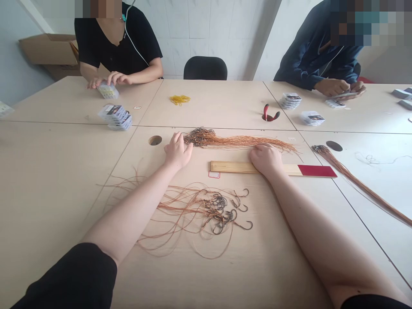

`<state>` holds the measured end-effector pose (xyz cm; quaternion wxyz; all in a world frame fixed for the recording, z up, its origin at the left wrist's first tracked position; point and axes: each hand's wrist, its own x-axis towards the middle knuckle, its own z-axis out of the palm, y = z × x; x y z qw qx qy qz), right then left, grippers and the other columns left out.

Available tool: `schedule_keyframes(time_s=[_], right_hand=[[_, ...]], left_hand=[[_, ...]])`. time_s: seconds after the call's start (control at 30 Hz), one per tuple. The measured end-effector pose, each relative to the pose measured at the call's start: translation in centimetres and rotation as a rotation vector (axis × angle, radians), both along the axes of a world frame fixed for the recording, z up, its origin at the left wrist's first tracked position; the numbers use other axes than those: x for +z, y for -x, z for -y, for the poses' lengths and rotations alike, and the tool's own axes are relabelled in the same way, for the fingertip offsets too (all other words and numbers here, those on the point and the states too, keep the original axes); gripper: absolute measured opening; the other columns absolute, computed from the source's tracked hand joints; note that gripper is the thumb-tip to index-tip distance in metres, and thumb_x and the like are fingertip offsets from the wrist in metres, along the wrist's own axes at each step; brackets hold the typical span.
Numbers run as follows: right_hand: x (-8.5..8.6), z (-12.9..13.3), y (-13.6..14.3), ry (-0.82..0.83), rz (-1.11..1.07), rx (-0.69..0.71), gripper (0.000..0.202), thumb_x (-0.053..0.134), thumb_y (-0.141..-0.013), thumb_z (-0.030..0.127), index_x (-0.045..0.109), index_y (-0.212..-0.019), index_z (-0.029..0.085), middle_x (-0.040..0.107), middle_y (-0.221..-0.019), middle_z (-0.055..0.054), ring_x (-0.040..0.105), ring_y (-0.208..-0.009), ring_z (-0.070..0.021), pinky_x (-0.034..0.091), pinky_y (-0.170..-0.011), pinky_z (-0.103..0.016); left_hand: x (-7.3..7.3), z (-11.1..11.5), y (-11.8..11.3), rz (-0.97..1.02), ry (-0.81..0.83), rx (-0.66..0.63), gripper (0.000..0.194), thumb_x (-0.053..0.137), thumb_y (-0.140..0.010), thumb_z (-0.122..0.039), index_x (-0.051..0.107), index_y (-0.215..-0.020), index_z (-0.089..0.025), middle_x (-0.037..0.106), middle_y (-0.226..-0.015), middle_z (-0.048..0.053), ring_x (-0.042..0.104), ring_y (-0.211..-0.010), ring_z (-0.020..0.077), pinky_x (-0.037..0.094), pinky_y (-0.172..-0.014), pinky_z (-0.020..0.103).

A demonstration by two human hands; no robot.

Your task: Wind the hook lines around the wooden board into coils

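Workshop — joined tables, loose fishhooks

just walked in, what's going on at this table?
The camera wearer has both hands at a bundle of hooked copper-coloured lines: the left hand, fingers spread, at the hook end, the right hand curled by the line end. A wooden strip passes beneath the right wrist. Nearer lies a loose, tangled pile of hooks. Across the table, one person handles a clear box; another holds something flat.
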<state>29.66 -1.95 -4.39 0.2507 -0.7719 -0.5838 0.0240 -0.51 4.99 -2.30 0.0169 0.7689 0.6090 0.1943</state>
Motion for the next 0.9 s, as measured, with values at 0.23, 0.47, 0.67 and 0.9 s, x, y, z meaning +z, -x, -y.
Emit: schedule_keyframes(time_s=[0.23,0.47,0.67,0.9], right_hand=[[0.09,-0.04,0.06,-0.029,-0.008,0.025,0.031,0.046,-0.074,0.03,0.067,-0.094,0.019,0.061,-0.113,-0.007,0.052,-0.107,-0.0251,0.037,-0.095,-0.039],[0.23,-0.03,0.16,-0.034,-0.001,0.027,0.03,0.045,-0.073,0.03,0.066,-0.091,0.018,0.06,-0.113,-0.008,0.051,-0.106,-0.0261,0.038,-0.092,-0.04],[0.29,0.06,0.28,-0.042,0.0,0.034,0.028,0.045,-0.074,0.031,0.066,-0.088,0.019,0.06,-0.111,-0.008,0.051,-0.105,-0.0266,0.037,-0.092,-0.041],[0.62,0.51,0.87,-0.213,0.047,0.078,0.034,0.047,-0.077,0.03,0.062,-0.105,0.017,0.058,-0.113,-0.009,0.047,-0.109,-0.0271,0.037,-0.094,-0.046]], left_hand=[[0.54,-0.4,0.54,0.062,-0.025,0.122,0.063,0.032,-0.083,-0.046,0.031,-0.136,-0.012,0.024,-0.147,0.014,0.018,-0.136,0.0268,0.026,-0.104,0.052],[-0.08,-0.97,0.92,-0.002,0.078,0.089,0.061,0.028,-0.084,-0.049,0.04,-0.13,-0.01,0.034,-0.141,0.018,0.026,-0.133,0.0307,0.026,-0.101,0.056],[-0.13,-0.86,0.84,-0.058,0.081,0.062,0.06,0.027,-0.085,-0.048,0.043,-0.127,-0.01,0.037,-0.139,0.019,0.029,-0.131,0.0302,0.027,-0.1,0.054],[0.24,-0.09,0.34,0.016,-0.021,0.032,0.054,0.039,-0.082,-0.04,0.039,-0.13,-0.015,0.035,-0.141,0.016,0.027,-0.133,0.0293,0.029,-0.099,0.053]])
